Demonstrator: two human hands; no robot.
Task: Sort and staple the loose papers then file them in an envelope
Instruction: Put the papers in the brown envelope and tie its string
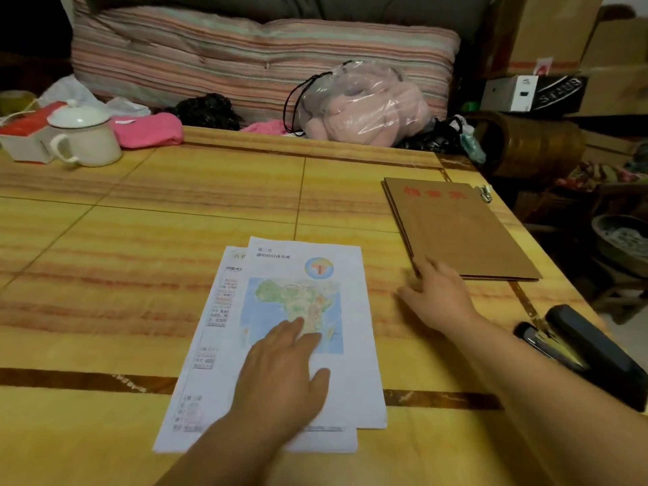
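Observation:
A small stack of white printed papers (347, 373) lies in the middle of the table, the top sheet showing a coloured map. My left hand (284, 373) rests flat on that top sheet, fingers straight. To the right lies a brown paper envelope (463, 229) with red characters at its top. My right hand (438, 292) reaches to the envelope's near left corner, fingertips touching its edge; whether it grips the corner is not clear. A black stapler (589, 349) lies near the table's right edge, beside my right forearm.
The yellow striped table (140, 257) carries a white lidded mug (84, 135) and a red-and-white box (24, 135) at the far left. Pink cloth (147, 129) and a clear bag with a pink toy (364, 107) sit along the back edge. A small metal clip (484, 192) lies by the envelope.

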